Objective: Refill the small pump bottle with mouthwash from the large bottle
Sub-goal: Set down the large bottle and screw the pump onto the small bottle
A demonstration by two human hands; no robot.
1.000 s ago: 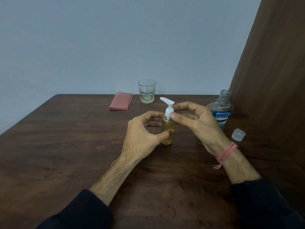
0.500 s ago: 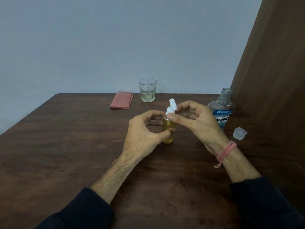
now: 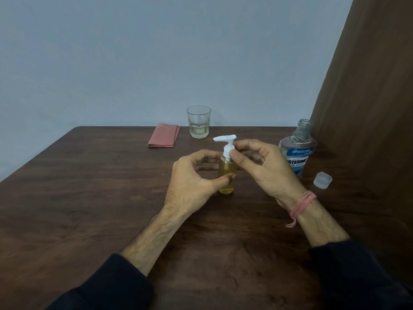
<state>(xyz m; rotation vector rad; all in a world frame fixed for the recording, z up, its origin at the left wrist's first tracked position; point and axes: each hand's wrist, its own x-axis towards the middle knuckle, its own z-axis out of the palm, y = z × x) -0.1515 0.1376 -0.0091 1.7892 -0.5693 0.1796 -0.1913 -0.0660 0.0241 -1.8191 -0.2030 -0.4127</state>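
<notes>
The small pump bottle [image 3: 227, 173] stands upright mid-table, holding yellowish liquid, with its white pump head [image 3: 225, 138] on top, nozzle pointing left. My left hand [image 3: 192, 182] curls round the bottle's body, thumb on its front. My right hand [image 3: 261, 166] pinches the white collar of the pump between thumb and fingers. The large mouthwash bottle [image 3: 297, 153] stands uncapped to the right, partly hidden behind my right hand. Its clear cap [image 3: 322, 180] lies on the table beside it.
A drinking glass [image 3: 199, 121] with a little liquid stands at the table's far edge, a folded pink cloth [image 3: 164, 138] to its left. A brown wooden panel [image 3: 368, 108] rises at the right. The dark wooden table [image 3: 89, 198] stretches left and toward me.
The pump head has turned: its nozzle pointed left, then away from me, and now points left again. Both hands stay where they were on the bottle.
</notes>
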